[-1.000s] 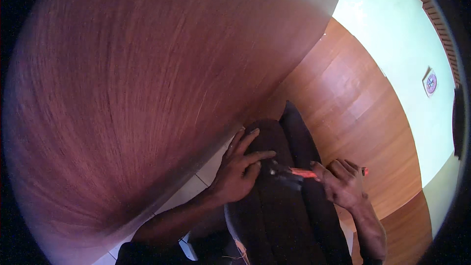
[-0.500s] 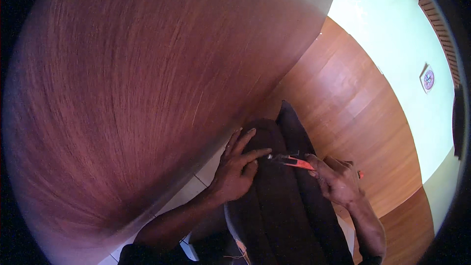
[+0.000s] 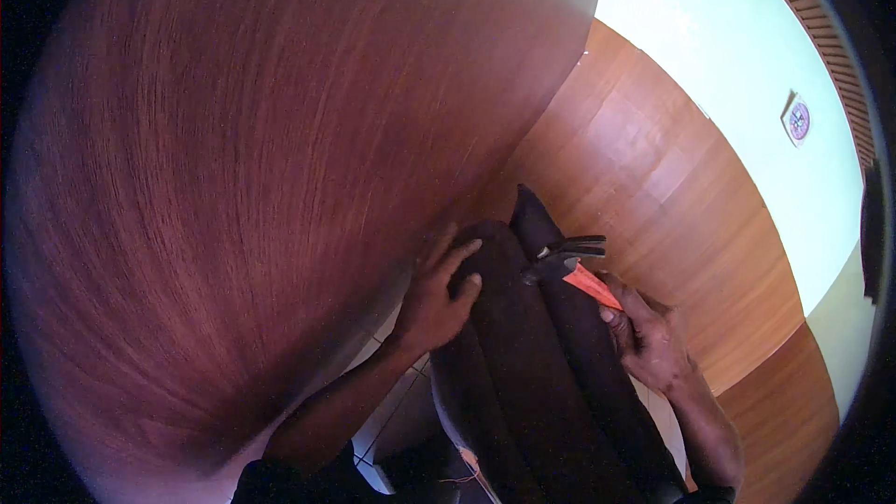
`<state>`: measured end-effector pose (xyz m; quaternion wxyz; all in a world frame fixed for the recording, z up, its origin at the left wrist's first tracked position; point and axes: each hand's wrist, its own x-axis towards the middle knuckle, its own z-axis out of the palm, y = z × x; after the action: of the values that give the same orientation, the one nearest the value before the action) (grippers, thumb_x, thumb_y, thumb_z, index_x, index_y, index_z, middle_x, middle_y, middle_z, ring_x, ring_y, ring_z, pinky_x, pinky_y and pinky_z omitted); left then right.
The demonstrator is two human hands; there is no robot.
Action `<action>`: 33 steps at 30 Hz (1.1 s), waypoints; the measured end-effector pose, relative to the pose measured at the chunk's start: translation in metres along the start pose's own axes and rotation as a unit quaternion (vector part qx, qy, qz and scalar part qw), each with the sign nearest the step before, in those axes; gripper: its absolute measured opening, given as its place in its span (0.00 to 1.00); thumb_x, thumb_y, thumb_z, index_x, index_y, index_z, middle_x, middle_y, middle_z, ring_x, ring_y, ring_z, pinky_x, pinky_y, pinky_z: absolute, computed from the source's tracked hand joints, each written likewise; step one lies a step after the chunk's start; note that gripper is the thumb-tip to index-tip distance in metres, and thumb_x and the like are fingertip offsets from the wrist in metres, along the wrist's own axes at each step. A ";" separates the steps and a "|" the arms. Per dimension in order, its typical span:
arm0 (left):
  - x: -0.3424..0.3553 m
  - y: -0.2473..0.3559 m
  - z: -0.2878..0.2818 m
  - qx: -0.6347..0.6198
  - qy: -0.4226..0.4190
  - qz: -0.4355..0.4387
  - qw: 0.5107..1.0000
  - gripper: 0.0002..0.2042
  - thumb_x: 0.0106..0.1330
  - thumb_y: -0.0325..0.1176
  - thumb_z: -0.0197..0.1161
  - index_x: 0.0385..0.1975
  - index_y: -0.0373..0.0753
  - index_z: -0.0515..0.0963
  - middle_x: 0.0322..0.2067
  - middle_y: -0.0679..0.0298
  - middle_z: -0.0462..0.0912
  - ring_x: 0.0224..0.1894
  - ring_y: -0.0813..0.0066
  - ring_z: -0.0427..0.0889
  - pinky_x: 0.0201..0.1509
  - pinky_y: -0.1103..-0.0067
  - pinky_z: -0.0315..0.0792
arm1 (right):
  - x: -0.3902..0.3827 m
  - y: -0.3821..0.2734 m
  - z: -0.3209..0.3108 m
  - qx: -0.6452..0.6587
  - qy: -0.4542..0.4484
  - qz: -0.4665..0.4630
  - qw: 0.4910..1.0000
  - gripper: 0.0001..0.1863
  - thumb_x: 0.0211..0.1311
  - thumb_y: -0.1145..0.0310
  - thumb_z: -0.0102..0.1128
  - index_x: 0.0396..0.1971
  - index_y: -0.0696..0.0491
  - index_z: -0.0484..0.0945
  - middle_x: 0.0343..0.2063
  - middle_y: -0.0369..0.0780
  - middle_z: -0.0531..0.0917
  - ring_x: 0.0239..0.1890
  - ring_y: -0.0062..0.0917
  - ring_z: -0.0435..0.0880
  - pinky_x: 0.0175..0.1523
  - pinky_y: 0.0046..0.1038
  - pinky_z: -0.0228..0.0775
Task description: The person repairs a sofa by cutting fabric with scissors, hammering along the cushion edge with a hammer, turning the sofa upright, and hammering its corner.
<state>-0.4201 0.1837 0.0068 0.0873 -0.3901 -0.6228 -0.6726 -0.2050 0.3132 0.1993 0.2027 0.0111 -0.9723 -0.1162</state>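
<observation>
A dark padded upholstered piece (image 3: pixel 527 364) with long raised channels stands upright in front of me. My left hand (image 3: pixel 432 306) rests along its left edge near the top, fingers spread and thumb apart, holding nothing. Wrapped round the orange-red handle of a claw hammer (image 3: pixel 590 284), my right hand (image 3: pixel 649 334) is at the right side of the padding. The hammer's dark head is over the upper part of the padding, its claw pointing right. Whether the head touches the fabric, I cannot tell.
A large reddish-brown wood-grain panel (image 3: pixel 252 159) fills the left side, close to my left hand. Beyond the padding runs wood panelling (image 3: pixel 644 149) below a pale green wall (image 3: pixel 709 47) bearing a small round emblem (image 3: pixel 797 119). Light floor tiles (image 3: pixel 397 401) show below.
The hammer has swung up and right, away from my left fingertips, and its head has turned. My left index finger, earlier stretched toward the hammer head, has drawn back to the padding's edge.
</observation>
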 end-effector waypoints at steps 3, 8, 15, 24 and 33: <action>0.013 -0.009 -0.001 -0.086 0.021 -0.077 0.993 0.23 0.68 0.34 0.62 0.64 0.41 0.75 0.73 0.49 0.61 0.76 0.50 0.56 0.79 0.60 0.47 | 0.001 -0.022 -0.019 -0.021 -0.023 -0.001 1.000 0.28 0.62 0.72 0.65 0.64 0.48 0.74 0.30 0.45 0.83 0.27 0.41 0.84 0.33 0.40 0.78; 0.016 -0.017 -0.001 -0.251 -0.010 -0.133 0.959 0.29 0.65 0.35 0.67 0.68 0.43 0.70 0.71 0.48 0.63 0.74 0.55 0.60 0.78 0.64 0.50 | 0.001 -0.032 0.000 0.017 0.060 -0.016 0.998 0.35 0.58 0.72 0.67 0.67 0.42 0.71 0.27 0.43 0.80 0.25 0.41 0.82 0.32 0.44 0.78; 0.016 -0.021 0.010 -0.260 0.056 -0.161 0.950 0.36 0.62 0.33 0.69 0.70 0.42 0.62 0.63 0.51 0.69 0.67 0.57 0.67 0.73 0.65 0.58 | 0.028 -0.047 0.004 -0.050 -0.050 0.023 0.997 0.34 0.61 0.72 0.62 0.69 0.40 0.69 0.35 0.49 0.84 0.30 0.47 0.85 0.32 0.49 0.77; 0.019 -0.013 0.006 -0.301 0.052 -0.178 0.935 0.29 0.59 0.30 0.69 0.61 0.35 0.67 0.59 0.51 0.71 0.64 0.59 0.69 0.70 0.66 0.61 | 0.060 -0.056 0.015 -0.086 -0.075 0.054 0.992 0.35 0.63 0.72 0.56 0.72 0.40 0.63 0.37 0.52 0.85 0.33 0.50 0.87 0.39 0.54 0.80; 0.018 -0.015 0.014 -0.312 0.070 -0.177 0.931 0.28 0.59 0.30 0.69 0.60 0.35 0.68 0.58 0.52 0.73 0.61 0.60 0.72 0.67 0.68 0.65 | 0.065 -0.067 0.011 -0.124 -0.030 0.073 0.989 0.34 0.66 0.70 0.53 0.73 0.42 0.61 0.34 0.53 0.85 0.33 0.54 0.86 0.40 0.54 0.80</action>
<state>-0.4356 0.2061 0.0060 -0.1158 -0.2335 -0.4331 -0.8629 -0.2704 0.2457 0.1993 0.1813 -0.0885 -0.9542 -0.2209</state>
